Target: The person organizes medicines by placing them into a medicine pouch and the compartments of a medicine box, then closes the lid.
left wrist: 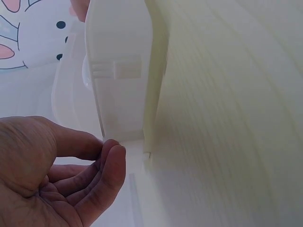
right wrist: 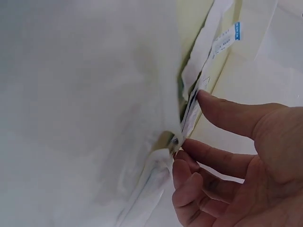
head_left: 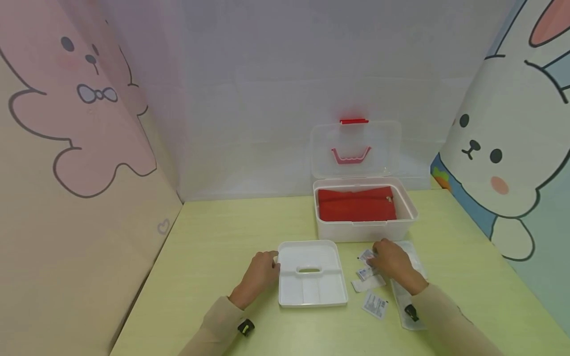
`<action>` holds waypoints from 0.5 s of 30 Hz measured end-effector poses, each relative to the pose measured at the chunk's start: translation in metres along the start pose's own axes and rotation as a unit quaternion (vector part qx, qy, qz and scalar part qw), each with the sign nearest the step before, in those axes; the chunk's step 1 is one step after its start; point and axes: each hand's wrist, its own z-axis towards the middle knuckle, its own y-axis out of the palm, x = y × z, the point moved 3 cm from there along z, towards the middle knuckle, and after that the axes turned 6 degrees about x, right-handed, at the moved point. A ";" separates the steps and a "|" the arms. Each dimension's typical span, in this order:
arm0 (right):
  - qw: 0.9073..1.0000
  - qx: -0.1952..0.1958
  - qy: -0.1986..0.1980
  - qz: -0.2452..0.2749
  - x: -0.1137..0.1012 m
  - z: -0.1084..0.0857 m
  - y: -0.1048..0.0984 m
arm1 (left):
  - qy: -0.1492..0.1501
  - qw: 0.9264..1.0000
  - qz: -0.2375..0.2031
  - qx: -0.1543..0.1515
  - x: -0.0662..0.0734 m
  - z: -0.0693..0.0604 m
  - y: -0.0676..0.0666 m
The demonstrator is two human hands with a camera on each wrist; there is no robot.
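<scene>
A shallow white tray [head_left: 307, 252] with a raised middle handle and several compartments lies on the table. My left hand [head_left: 260, 275] is at its left side, and in the left wrist view thumb and fingertips pinch the tray's corner [left wrist: 124, 127]. Right of the tray, my right hand [head_left: 394, 262] pinches a small printed sachet [head_left: 366, 255]. Another small sachet [head_left: 364, 273], a white paper strip [head_left: 370, 284] and a larger printed sachet [head_left: 375, 304] lie just below it. A long whitish pouch [head_left: 404, 309] lies partly under my right forearm.
Behind the tray and sachets stands a white box [head_left: 360, 230], its clear lid [head_left: 378, 143] with a red handle raised against the back wall. A red zipped pouch [head_left: 356, 205] is inside the box. Cartoon-printed panels flank the pale yellow table [head_left: 213, 232].
</scene>
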 end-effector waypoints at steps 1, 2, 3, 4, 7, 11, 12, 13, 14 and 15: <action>1.000 0.000 0.001 0.004 0.000 0.000 0.001 | 0.000 1.000 0.000 0.000 0.000 0.000 0.000; 1.000 0.000 0.003 0.007 0.001 0.000 0.001 | 0.000 1.000 -0.001 0.001 0.000 0.000 0.000; 1.000 0.000 0.004 0.011 0.001 0.000 0.001 | 0.000 1.000 -0.001 0.001 -0.001 0.000 0.000; 1.000 0.000 0.006 0.015 0.001 0.001 0.002 | 0.000 1.000 -0.001 0.001 -0.001 0.000 0.000; 1.000 0.007 0.009 0.022 0.002 0.001 0.002 | 0.002 1.000 -0.005 0.003 -0.001 -0.001 0.000; 0.999 0.037 -0.002 0.026 0.002 0.000 0.001 | 0.006 1.000 -0.007 0.007 -0.002 -0.001 0.001; 0.998 0.049 -0.007 0.027 0.001 0.000 0.000 | 0.007 1.000 -0.007 0.007 -0.002 -0.001 0.001; 0.998 0.063 -0.015 0.028 0.001 0.000 -0.002 | 0.007 1.000 -0.007 0.007 -0.002 -0.002 0.001; 0.996 0.076 -0.022 0.030 0.000 -0.001 -0.003 | 0.008 1.000 -0.006 0.008 -0.002 -0.002 0.001; 0.995 0.090 -0.029 0.032 0.000 -0.001 -0.005 | 0.007 1.000 -0.007 0.008 -0.002 -0.002 0.001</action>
